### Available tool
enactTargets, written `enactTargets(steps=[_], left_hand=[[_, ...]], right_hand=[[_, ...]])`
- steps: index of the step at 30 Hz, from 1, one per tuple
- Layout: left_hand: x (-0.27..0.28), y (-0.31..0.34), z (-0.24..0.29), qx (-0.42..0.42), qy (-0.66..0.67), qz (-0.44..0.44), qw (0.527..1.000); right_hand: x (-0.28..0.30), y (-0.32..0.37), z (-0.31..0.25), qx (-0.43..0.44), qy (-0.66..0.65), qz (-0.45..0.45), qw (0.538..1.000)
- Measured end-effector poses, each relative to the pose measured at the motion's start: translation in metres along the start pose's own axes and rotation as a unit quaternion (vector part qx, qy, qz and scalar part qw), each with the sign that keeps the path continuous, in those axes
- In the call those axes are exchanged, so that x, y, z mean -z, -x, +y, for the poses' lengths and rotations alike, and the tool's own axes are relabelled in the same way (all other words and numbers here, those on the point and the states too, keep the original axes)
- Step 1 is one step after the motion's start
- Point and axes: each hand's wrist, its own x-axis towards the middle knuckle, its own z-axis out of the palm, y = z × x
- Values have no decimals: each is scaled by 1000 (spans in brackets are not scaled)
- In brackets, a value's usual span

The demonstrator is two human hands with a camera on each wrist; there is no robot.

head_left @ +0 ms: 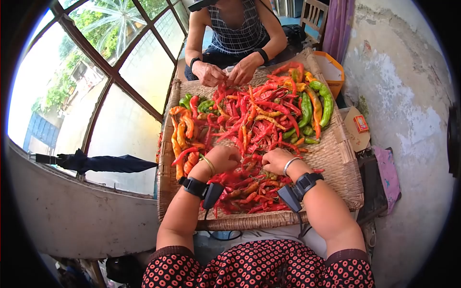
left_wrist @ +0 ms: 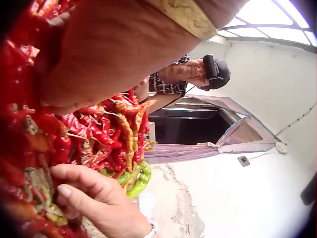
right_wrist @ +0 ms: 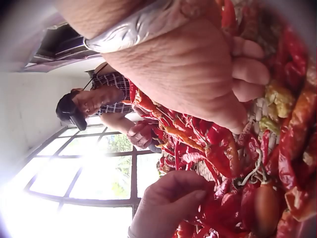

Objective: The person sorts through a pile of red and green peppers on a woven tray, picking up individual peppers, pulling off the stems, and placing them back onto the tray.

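Red chili peppers (head_left: 249, 187) lie heaped on a woven tray (head_left: 331, 158) in front of me. My left hand (head_left: 223, 159) is low over the left of the heap. In the right wrist view its thumb lies against the curled fingers at a red chili pepper (right_wrist: 212, 191). Over on the right, my right hand (head_left: 278, 161) has its fingers bent down among the peppers, thumb and forefinger a little apart in the left wrist view; I cannot tell whether they hold a pepper. Shriveled peppers with pale stems (right_wrist: 255, 168) lie beneath it.
Across the tray a person's hands (head_left: 225, 74) work at the heap's far edge. Green peppers (head_left: 326, 103) lie at the right, orange ones (head_left: 180, 139) at the left. A folded umbrella (head_left: 110, 163) lies by the window; a cardboard box (head_left: 355, 127) stands by the wall.
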Motion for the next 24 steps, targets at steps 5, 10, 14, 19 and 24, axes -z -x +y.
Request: enactTargets(steps=[5,10,14,19,24], left_hand=[[18,1,25,42,258,52,964],[11,-9,21,-3,257,240,936],[3,-1,16,89,-163,9,983],[-18,1,15,71,-189,-164,965],[-17,2,26,54,-176,-182,966]], right_hand=[[4,3,-3,-7,-9,-6,1000],[5,3,-4,-18,-11,-19,1000],[3,5,-4,-7,-7,2,1000],[4,3,-4,-15,-13,-13,1000],[1,-1,0,1,-8,-9,1000]])
